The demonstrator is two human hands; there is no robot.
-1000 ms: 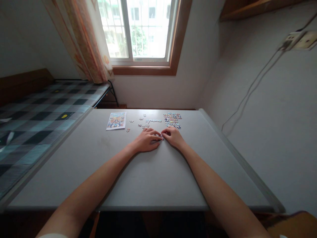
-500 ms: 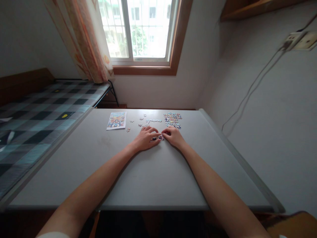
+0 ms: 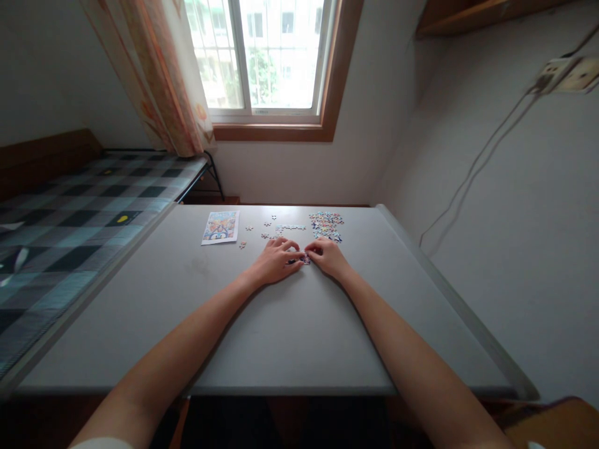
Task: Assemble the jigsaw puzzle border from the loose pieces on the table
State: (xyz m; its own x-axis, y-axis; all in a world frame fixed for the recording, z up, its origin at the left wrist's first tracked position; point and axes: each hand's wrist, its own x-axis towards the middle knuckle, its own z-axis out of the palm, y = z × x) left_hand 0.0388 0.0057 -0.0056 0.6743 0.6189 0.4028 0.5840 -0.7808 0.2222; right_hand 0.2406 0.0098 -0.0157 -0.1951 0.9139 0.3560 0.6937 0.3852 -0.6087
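At the middle of the grey table, my left hand rests with thumb and forefinger curved around a small cluster of joined jigsaw pieces, steadying it. Much of that cluster is hidden under the fingers. My right hand meets it from the right, fingertips pinched together at the cluster's upper right edge. The piece in that pinch is too small to make out clearly. Just beyond my hands lies a joined strip of puzzle edge, its lower left part covered by my left hand.
A pile of loose jigsaw pieces lies beyond my right hand. Several single pieces are scattered left of the strip. A printed reference picture lies farther left on the table. A bed stands at the left, a wall at the right.
Both hands stay at the same spot over the joined pieces. Only a very slight shift of the fingers shows.
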